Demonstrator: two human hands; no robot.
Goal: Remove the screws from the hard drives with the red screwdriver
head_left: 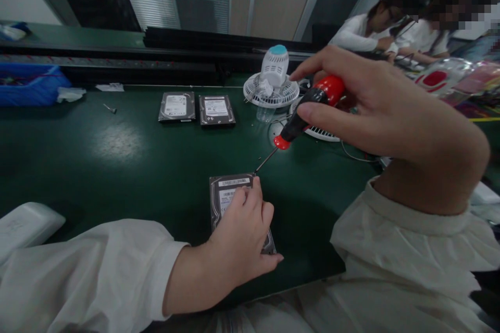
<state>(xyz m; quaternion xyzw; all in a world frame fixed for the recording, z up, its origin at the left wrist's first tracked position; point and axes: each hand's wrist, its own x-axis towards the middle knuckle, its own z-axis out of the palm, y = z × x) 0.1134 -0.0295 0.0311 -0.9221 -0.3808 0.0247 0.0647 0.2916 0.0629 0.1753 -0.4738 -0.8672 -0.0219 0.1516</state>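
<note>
A hard drive (216,207) with white labels lies flat on the green table in front of me. My left hand (246,231) rests across it and holds it down, covering much of its right side; one fingertip is near the far right corner. My right hand (375,99) grips the black and red handle of a screwdriver (299,119). Its thin shaft slants down to the left, and the tip meets that same corner of the drive. Whether a screw sits under the tip is too small to tell. A tiny dark piece (259,158) lies just beyond the corner.
Two more hard drives (176,106) (217,110) lie farther back, beside white fan parts (273,91). A blue bin (33,85) stands far left, a white object (29,223) near left. Two people (363,31) sit at the back right.
</note>
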